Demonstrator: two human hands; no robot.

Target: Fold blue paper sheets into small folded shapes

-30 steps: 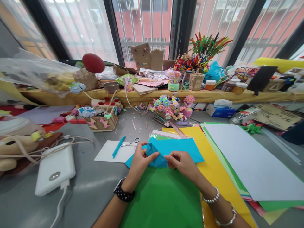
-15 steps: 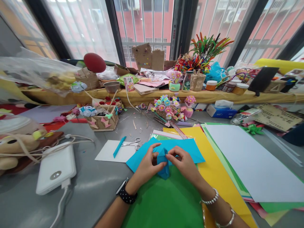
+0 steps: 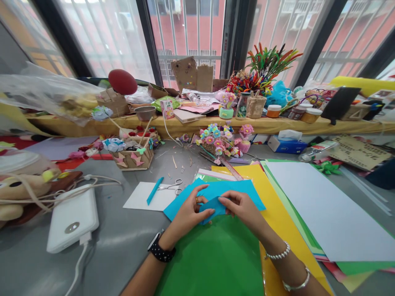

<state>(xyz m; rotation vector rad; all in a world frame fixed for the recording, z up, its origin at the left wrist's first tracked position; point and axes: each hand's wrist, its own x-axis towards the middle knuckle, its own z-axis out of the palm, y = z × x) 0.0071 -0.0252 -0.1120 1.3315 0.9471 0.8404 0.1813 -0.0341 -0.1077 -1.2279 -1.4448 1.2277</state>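
Observation:
A folded piece of blue paper (image 3: 217, 208) is held between my two hands above a green sheet (image 3: 216, 259). My left hand (image 3: 193, 210) grips its left end, thumb on the near face and fingers behind. My right hand (image 3: 237, 205) pinches the upper right corner between thumb and fingers. Beneath and behind the hands lies a larger blue sheet (image 3: 253, 191). To the left, scissors (image 3: 171, 186) and a narrow blue paper strip (image 3: 155, 191) rest on a white sheet (image 3: 135, 197).
Yellow paper (image 3: 280, 234) and a stack topped by a white sheet (image 3: 327, 205) lie to the right. A white power bank (image 3: 74, 218) with a cable is at left. Behind stand a cardboard box of crafts (image 3: 132, 158), small crafted flowers (image 3: 217, 137) and a tissue box (image 3: 286, 144).
The folded blue paper has turned from upright to lying more sideways between my hands. My right hand has shifted slightly right, still pinching it.

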